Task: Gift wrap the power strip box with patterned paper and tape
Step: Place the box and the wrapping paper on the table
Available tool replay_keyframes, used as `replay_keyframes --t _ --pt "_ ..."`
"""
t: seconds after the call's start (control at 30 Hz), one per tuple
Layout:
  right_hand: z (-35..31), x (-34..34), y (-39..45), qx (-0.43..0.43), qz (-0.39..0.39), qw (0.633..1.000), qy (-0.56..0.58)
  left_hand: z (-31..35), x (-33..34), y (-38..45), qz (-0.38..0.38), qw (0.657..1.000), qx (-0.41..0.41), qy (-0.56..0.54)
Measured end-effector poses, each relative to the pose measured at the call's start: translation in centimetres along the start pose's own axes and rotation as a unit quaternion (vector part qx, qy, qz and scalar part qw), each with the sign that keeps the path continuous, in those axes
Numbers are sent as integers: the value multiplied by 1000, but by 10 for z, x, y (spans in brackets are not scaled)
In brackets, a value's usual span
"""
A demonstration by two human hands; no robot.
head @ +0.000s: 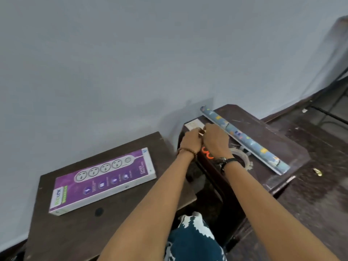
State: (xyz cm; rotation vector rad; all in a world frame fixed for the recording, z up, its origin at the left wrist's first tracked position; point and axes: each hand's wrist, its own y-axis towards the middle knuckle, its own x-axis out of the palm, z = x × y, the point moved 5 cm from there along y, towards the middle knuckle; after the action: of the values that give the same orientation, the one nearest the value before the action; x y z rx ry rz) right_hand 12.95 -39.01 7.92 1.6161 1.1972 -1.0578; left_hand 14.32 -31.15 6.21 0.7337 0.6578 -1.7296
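Well apart from the power strip box point(102, 180), both hands' fingers point(197, 131) pinch something small, unidentifiable.

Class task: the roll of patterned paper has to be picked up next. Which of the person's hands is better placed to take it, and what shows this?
The right hand. It lies right beside the paper roll; the left hand is on the far side of it, nearer the power strip box. Both seem busy with something small.
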Motion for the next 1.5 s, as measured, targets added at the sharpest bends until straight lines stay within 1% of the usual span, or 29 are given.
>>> replay_keyframes --t 0.13,0.27,0.37,0.47,0.53,0.57,0.63,0.67,0.7,0.77,0.8,0.87,0.9,0.93,0.97,1.0,1.07,1.13,1.2,1.23,1.27,1.3,1.33,1.37,1.4,1.43,1.47,1.5 --pt "58 3 9 62 4 996 -56 31 54 20 -75 995 54 31" --pt "96 9 17 113 -10 992 -57 47 90 35 -143 983 76 90" --pt "116 15 21 134 -40 987 -81 51 104 43 -161 972 113 129" --pt "131 15 25 118 -63 988 -75 51 102 50 -156 971 128 127" --pt "135 6 29 106 -50 992 -49 50 93 52 -145 978 120 93" --pt "133 -1 31 97 -34 994 -40 49 85 52 -129 984 109 57" --pt "117 -17 36 67 5 997 -37 44 66 51 -67 994 65 -54" --pt "104 -25 38 51 20 998 -31 39 54 48 -34 991 40 -123" --pt "88 -32 38 37 30 999 -17 33 43 43 -2 980 17 -197" --pt "50 -38 36 10 29 999 44 16 20 26 68 944 -41 -322" --pt "30 -38 33 -6 14 996 83 4 9 15 94 917 -78 -379" --pt "-12 -31 20 -43 -41 987 152 -20 -12 -14 128 850 -131 -494" --pt "-31 -25 10 -58 -68 979 180 -34 -23 -29 151 818 -141 -537" --pt "-49 -19 0 -68 -93 971 211 -49 -35 -43 180 795 -144 -561" --pt "-65 -13 -12 -72 -117 961 241 -64 -47 -57 208 784 -144 -567" --pt "-81 -5 -23 -80 -139 951 265 -79 -59 -71 233 779 -147 -563" --pt "-109 10 -44 -105 -175 935 291 -107 -77 -96 259 780 -166 -545" --pt "-128 26 -63 -101 -210 916 328 -135 -89 -116 269 797 -189 -507" --pt "-138 40 -72 -78 -224 909 342 -163 -100 -129 270 835 -188 -441" --pt "-139 46 -74 -66 -221 911 341 -174 -106 -131 259 865 -170 -395" --pt "-140 51 -74 -52 -213 913 344 -182 -112 -131 232 903 -144 -330" --pt "-140 55 -74 -36 -203 915 346 -189 -117 -129 184 944 -119 -247" --pt "-140 57 -73 -20 -190 918 347 -197 -119 -124 117 976 -102 -154" --pt "-139 59 -72 -7 -180 921 346 -207 -118 -119 38 994 -94 -38" --pt "-138 62 -71 5 -172 921 348 -217 -117 -114 -37 991 -87 93" --pt "-136 65 -70 15 -168 921 350 -226 -116 -110 -97 971 -77 205" --pt "-135 68 -68 22 -163 922 349 -234 -116 -107 -139 950 -70 273" --pt "-133 71 -67 25 -158 926 342 -239 -115 -104 -162 939 -67 297"
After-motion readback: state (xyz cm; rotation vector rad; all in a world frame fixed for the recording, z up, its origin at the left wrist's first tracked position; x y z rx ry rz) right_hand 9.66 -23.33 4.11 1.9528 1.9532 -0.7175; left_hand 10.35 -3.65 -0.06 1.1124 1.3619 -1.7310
